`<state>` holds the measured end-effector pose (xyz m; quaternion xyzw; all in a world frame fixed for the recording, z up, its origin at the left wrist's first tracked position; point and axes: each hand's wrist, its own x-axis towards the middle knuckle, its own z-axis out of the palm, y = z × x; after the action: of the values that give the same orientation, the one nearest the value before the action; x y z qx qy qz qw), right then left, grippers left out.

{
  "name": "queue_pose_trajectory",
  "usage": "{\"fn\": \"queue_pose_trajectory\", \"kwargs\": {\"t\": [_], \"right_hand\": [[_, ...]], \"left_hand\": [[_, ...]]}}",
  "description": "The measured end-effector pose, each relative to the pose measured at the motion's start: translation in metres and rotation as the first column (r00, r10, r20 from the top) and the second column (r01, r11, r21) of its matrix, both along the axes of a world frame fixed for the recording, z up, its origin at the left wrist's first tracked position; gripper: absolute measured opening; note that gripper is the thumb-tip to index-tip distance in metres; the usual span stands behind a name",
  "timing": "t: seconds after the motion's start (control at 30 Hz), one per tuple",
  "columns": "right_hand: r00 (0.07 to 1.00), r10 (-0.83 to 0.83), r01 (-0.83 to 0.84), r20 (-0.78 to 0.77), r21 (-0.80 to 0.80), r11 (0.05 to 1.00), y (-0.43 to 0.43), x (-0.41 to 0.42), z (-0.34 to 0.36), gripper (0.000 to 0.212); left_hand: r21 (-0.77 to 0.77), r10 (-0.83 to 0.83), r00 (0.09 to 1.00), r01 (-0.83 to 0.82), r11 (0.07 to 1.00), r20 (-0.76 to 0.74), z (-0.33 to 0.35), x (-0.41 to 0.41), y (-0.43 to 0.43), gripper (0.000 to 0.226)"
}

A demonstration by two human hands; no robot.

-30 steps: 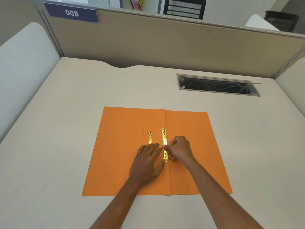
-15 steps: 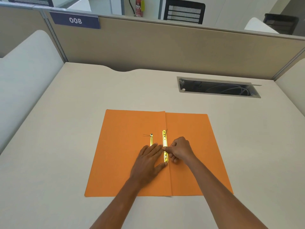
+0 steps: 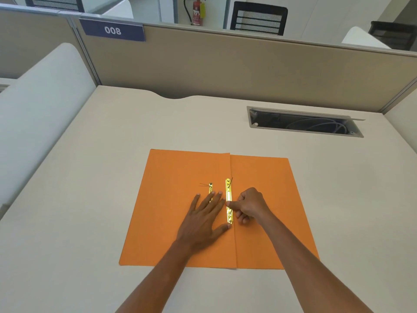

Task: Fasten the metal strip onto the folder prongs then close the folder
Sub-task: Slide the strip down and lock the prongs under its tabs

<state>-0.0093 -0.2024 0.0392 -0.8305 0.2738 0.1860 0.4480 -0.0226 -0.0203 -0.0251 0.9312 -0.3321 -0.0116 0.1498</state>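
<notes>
An orange folder lies open and flat on the desk. A long gold metal strip lies along its centre fold. A shorter gold piece sits just left of it, partly under my fingers. My left hand rests flat on the left flap, fingers spread, thumb tip by the strip's near end. My right hand is curled beside the strip, its thumb and forefinger pinching the strip's middle. Thin prong tips show near each gold piece's far end.
The beige desk has a recessed cable tray at the back right. A tan partition with a "008" label closes the back; a white divider stands at the left.
The camera has tilted so the scene sits slightly lower in view. My right fingertips have shifted a little along the strip. The left hand stays flat on the flap.
</notes>
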Motion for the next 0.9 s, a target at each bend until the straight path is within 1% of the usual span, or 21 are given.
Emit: {"fn": "queue_pose_trajectory", "kwargs": {"t": [0.2, 0.3, 0.37, 0.43, 0.5, 0.57, 0.63, 0.73, 0.83, 0.9], "right_hand": [[1.0, 0.016, -0.017, 0.02, 0.013, 1.0, -0.002, -0.001, -0.004, 0.038], [0.999, 0.043, -0.044, 0.031, 0.037, 0.998, -0.003, -0.001, -0.004, 0.034], [0.996, 0.046, -0.05, 0.074, 0.047, 0.998, -0.005, 0.0, -0.006, 0.03], [0.98, 0.052, -0.044, 0.194, -0.047, 0.998, -0.008, 0.004, -0.009, 0.023], [0.94, 0.121, -0.063, 0.318, -0.187, 0.98, -0.011, 0.009, -0.01, 0.013], [0.899, 0.208, -0.108, 0.384, -0.265, 0.958, -0.01, 0.015, -0.011, 0.013], [0.87, 0.267, -0.144, 0.415, -0.303, 0.942, -0.007, 0.02, -0.013, 0.015], [0.851, 0.313, -0.164, 0.421, -0.352, 0.921, -0.002, 0.022, -0.017, 0.015], [0.852, 0.31, -0.158, 0.421, -0.359, 0.92, -0.002, 0.024, -0.021, 0.012], [0.862, 0.287, -0.147, 0.419, -0.335, 0.931, -0.004, 0.025, -0.022, 0.01]], "left_hand": [[0.016, -0.022, 1.0, 0.022, 1.0, -0.011, 0.001, 0.002, 0.0, 0.073], [0.019, -0.022, 1.0, 0.022, 1.0, -0.003, 0.001, 0.002, 0.0, 0.074], [0.018, -0.026, 1.0, 0.026, 0.999, -0.003, 0.002, 0.002, 0.0, 0.075], [0.016, -0.029, 1.0, 0.029, 0.999, -0.006, 0.002, 0.003, 0.0, 0.075], [0.016, -0.033, 0.999, 0.033, 0.999, -0.012, 0.003, 0.004, -0.001, 0.074], [0.019, -0.035, 0.999, 0.035, 0.999, -0.021, 0.004, 0.005, -0.002, 0.075], [0.031, -0.032, 0.999, 0.033, 0.999, -0.034, 0.005, 0.005, -0.003, 0.076], [0.024, -0.03, 0.999, 0.031, 0.999, -0.036, 0.004, 0.006, -0.002, 0.079], [0.012, -0.05, 0.998, 0.05, 0.999, -0.032, 0.004, 0.006, -0.001, 0.076], [0.032, -0.081, 0.996, 0.081, 0.996, -0.022, 0.003, 0.006, -0.001, 0.071]]}}
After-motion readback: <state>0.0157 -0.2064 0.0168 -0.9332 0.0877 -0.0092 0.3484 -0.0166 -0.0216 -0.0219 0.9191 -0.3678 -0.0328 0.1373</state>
